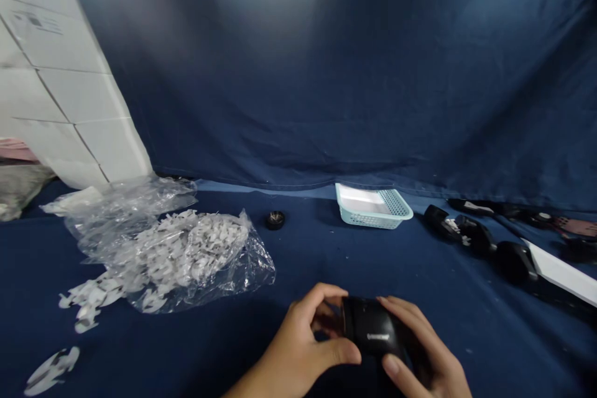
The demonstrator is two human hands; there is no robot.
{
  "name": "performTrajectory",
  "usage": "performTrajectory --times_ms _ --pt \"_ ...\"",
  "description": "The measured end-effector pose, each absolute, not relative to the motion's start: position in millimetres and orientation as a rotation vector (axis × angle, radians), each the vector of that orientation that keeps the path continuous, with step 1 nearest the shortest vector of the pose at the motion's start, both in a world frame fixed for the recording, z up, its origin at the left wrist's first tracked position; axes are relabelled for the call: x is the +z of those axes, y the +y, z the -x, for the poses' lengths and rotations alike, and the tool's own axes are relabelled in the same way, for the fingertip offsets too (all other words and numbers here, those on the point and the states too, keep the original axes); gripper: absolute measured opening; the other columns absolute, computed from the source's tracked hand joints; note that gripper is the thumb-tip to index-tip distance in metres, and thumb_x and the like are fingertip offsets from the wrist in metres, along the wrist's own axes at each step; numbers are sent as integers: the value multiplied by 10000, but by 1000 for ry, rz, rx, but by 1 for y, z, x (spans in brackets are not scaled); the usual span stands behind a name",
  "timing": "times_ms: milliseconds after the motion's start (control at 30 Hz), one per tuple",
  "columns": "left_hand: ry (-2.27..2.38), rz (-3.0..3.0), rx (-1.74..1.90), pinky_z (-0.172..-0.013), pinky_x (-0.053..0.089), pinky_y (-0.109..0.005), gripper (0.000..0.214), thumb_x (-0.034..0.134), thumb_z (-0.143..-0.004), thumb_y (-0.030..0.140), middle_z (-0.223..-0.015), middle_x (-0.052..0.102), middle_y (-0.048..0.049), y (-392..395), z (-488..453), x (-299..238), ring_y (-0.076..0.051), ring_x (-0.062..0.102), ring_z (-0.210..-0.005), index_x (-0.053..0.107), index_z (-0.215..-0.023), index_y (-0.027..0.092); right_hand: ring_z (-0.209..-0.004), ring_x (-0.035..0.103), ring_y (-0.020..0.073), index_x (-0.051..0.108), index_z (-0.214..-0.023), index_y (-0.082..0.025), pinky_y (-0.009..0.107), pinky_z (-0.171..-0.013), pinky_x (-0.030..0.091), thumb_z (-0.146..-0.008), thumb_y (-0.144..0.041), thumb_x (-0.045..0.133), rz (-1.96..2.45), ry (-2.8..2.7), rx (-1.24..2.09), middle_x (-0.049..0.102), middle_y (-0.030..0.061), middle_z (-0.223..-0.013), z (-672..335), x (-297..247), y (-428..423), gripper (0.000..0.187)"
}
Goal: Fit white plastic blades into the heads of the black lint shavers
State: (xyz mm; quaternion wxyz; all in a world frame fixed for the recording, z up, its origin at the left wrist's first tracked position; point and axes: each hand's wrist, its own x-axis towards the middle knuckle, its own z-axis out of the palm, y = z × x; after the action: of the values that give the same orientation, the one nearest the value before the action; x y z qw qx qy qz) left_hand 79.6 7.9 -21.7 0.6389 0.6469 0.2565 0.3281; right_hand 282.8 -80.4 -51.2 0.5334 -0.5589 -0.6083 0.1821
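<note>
My left hand (308,342) grips the left end of a black hair dryer housing (373,331), thumb in front and fingers curled behind. Round its right side is my right hand (424,348), with fingertips on top and the thumb low at the front. The housing bears a small pale logo, and part of it drops out of sight between the hands. Further left, a clear plastic bag (254,264) spills many small white flat parts (186,249) onto the blue cloth (209,348). A small round black dish (275,219) with tiny bits in it lies beyond my hands.
A light blue basket (373,219) with white sheets stands at the back. Several black housings (513,261) lie to the right, beside a white strip (562,273). One loose white part (52,372) rests front left. A blue curtain (326,74) hangs behind.
</note>
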Motion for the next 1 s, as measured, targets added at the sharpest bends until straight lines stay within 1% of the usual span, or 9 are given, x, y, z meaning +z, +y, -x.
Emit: performTrajectory --times_ms 67,200,300,367,467,567,733,867,1000 --pt "657 -1698 836 -858 492 -307 638 904 -580 315 -1015 635 -28 7 -80 -22 -183 604 -912 607 -1141 248 -1142 628 321 687 -1167 -269 401 -954 536 -805 -449 672 1420 -1281 673 702 82 -1196 -279 -45 -79 404" --pt "596 -1923 907 -873 508 -306 702 933 -511 222 -1102 635 -29 5 -82 -29 -186 615 -908 621 -1139 266 -1148 625 316 712 -1123 -281 404 -947 534 -814 -579 599 1486 -1068 1036 701 55 -1227 -275 -36 -77 444" --pt "604 -1960 915 -875 519 -308 720 929 -510 191 -1108 644 -31 4 -84 -33 -191 627 -906 619 -1155 267 -904 725 286 666 -1196 -311 401 -792 599 -837 -612 547 1393 -1021 1249 707 60 -1214 -274 -37 -78 483" --pt "667 -1938 915 -869 520 -311 691 920 -525 187 -1052 656 -26 2 -85 -32 -196 632 -894 631 -1147 266 -804 737 269 636 -1236 -314 400 -732 614 -859 -595 525 1357 -1035 1246 728 68 -1168 -274 -41 -80 483" --pt "755 -1831 911 -845 526 -325 618 897 -565 230 -961 671 -31 -1 -85 -27 -207 643 -857 649 -1131 244 -955 713 285 620 -1253 -308 391 -803 605 -886 -510 544 1376 -1204 962 716 69 -1183 -275 -48 -82 426" --pt "708 -1662 872 -783 543 -310 493 816 -684 300 -952 689 -56 -4 -86 -23 -205 657 -831 637 -1134 206 -1127 641 297 582 -1287 -286 388 -928 553 -881 -460 585 1308 -1486 589 659 84 -1266 -279 -55 -81 442" --pt "595 -1374 737 -698 537 -268 463 737 -759 466 -945 682 -89 -3 -85 -20 -198 665 -833 638 -1079 147 -1168 614 274 516 -1337 -226 344 -937 551 -890 -446 591 1047 -1897 94 591 132 -1301 -293 -61 -71 504" --pt "702 -1153 587 -523 516 -240 574 723 -722 577 -731 638 -24 5 -84 -25 -124 619 -539 631 -1048 114 -1193 594 246 639 -1184 -262 391 -1012 510 -895 -277 626 876 -2065 -243 651 71 -1219 -296 -53 -63 289" --pt "738 -1093 400 -398 467 -200 481 664 -757 599 -552 568 15 13 -83 -29 -120 586 -448 619 -767 120 -1124 655 232 649 -1199 -325 442 -1055 472 -914 -258 598 839 -2170 -337 769 0 -1039 -289 -40 -64 297"
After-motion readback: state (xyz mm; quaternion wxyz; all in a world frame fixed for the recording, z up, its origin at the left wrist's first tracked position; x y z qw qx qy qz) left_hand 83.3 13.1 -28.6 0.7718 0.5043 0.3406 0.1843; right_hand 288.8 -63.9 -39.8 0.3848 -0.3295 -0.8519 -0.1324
